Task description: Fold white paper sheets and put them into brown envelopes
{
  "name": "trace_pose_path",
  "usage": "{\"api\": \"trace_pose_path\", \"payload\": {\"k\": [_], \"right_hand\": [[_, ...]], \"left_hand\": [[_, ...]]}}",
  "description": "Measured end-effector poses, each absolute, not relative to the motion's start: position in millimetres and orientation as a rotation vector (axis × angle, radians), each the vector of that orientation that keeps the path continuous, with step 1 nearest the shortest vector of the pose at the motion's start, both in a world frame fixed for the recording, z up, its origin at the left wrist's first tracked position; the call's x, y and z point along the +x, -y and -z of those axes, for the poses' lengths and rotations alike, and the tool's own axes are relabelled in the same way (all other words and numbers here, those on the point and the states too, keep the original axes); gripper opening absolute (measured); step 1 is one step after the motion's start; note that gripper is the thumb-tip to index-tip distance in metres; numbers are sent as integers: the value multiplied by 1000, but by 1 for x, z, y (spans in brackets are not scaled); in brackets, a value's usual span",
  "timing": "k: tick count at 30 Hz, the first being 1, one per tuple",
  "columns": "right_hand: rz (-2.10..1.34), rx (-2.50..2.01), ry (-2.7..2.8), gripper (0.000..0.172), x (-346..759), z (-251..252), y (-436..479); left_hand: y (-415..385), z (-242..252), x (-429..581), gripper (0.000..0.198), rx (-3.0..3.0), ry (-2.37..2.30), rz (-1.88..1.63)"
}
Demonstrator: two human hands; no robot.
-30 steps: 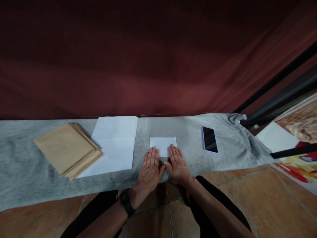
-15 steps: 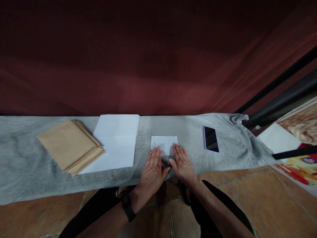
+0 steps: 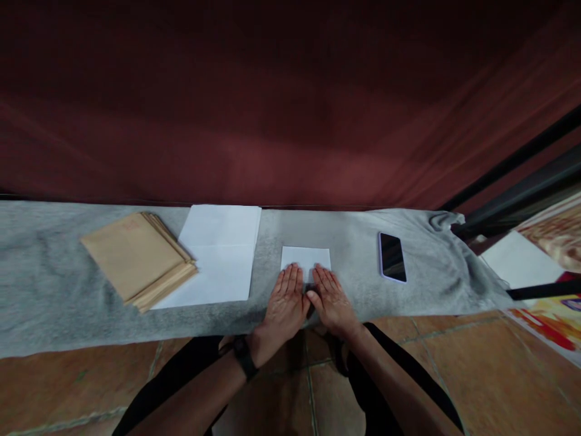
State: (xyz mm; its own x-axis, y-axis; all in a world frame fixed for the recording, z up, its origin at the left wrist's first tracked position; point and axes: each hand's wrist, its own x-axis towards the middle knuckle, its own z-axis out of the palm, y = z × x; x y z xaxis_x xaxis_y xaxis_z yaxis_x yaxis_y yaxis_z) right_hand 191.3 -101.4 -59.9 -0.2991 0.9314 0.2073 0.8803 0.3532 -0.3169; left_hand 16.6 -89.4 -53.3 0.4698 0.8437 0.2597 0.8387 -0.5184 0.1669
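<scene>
A small folded white paper (image 3: 305,258) lies on the grey cloth-covered table (image 3: 54,297), in front of me. My left hand (image 3: 284,304) rests flat on its near left part, fingers stretched out together. Beside it, my right hand (image 3: 330,300) lies flat on the near right part, fingers also extended. The thumbs nearly meet between the hands. A black watch sits on my left wrist (image 3: 245,357). The near edge of the paper is hidden under my palms.
A stack of white sheets (image 3: 218,254) lies left of the hands, and a pile of brown envelopes (image 3: 136,257) farther left. A dark phone (image 3: 393,257) lies to the right. A dark red curtain (image 3: 290,103) hangs behind the table. Tiled floor (image 3: 454,363) shows below.
Both hands have drawn closer together on the folded paper and slid slightly forward. The view has shifted a little to the left.
</scene>
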Motion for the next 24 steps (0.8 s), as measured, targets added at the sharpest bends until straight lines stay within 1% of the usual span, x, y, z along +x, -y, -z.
{"api": "trace_pose_path", "payload": {"k": [6, 9, 16, 24], "right_hand": [[-355, -1703, 2221, 66, 178, 47, 78], [-326, -1728, 2211, 68, 174, 51, 70], [-184, -1771, 2200, 67, 175, 63, 61], [-196, -1835, 2189, 70, 176, 63, 54]], "left_hand": [[59, 53, 32, 63, 2624, -1567, -374], [52, 54, 39, 63, 2624, -1582, -322], [48, 54, 41, 63, 2648, -1495, -314], [41, 53, 36, 60, 2654, -1452, -295]]}}
